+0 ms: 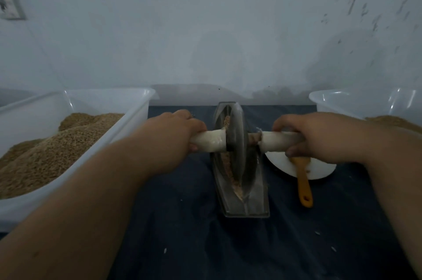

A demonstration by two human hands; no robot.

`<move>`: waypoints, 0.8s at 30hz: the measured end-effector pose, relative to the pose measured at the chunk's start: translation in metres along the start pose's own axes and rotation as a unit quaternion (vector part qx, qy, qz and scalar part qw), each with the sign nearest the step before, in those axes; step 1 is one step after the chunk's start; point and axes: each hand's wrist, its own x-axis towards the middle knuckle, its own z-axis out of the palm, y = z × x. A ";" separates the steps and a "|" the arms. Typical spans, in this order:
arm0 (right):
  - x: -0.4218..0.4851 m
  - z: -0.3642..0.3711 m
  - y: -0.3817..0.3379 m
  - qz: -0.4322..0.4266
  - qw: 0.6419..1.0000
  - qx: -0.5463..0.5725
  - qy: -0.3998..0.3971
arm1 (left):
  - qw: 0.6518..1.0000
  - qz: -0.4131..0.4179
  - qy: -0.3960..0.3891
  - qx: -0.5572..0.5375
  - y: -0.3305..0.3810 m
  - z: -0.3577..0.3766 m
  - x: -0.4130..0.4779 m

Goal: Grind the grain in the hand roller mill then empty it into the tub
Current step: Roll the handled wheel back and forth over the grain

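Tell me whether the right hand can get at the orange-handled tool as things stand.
Probably yes: the orange-handled tool lies on the white plate close by the right hand, nothing between. But that hand grips the roller handle and must let go first.

Both bare forearms reach forward, well apart. The left hand [179,130] grips the left handle [211,141], fingers [196,125] curled over it; the right hand [319,137] grips the right handle [279,141] likewise

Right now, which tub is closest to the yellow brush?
The right-hand tub: the brush lies on a white plate beside it. The left tub is across the mill.
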 end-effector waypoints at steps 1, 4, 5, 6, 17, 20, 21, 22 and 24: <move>-0.001 -0.002 -0.001 -0.002 1.000 -0.004 0.000 | 1.000 -0.006 -0.014 0.003 0.001 -0.002 0.000; 0.008 0.002 -0.007 0.004 0.999 -0.019 0.045 | 0.999 -0.048 -0.023 -0.012 0.001 0.003 0.004; 0.014 0.006 -0.008 0.008 0.996 -0.047 0.076 | 0.996 -0.076 -0.005 -0.043 0.001 0.007 0.008; 0.022 0.012 -0.008 0.016 0.989 -0.093 0.114 | 0.991 -0.105 0.025 -0.077 0.000 0.012 0.014; 0.062 0.062 -0.006 0.023 0.926 -0.053 0.373 | 0.977 -0.122 0.174 -0.017 -0.007 0.073 0.039; 0.057 0.058 -0.008 0.009 0.928 -0.062 0.368 | 0.981 -0.113 0.159 0.008 -0.011 0.066 0.033; 0.054 0.054 -0.008 0.005 0.928 -0.073 0.364 | 0.981 -0.111 0.159 0.011 -0.012 0.062 0.031; 0.049 0.048 -0.009 0.001 0.933 -0.086 0.349 | 0.982 -0.108 0.152 0.009 -0.011 0.056 0.028; 0.038 0.035 -0.012 -0.008 0.952 -0.110 0.287 | 0.989 -0.099 0.109 0.002 -0.010 0.043 0.023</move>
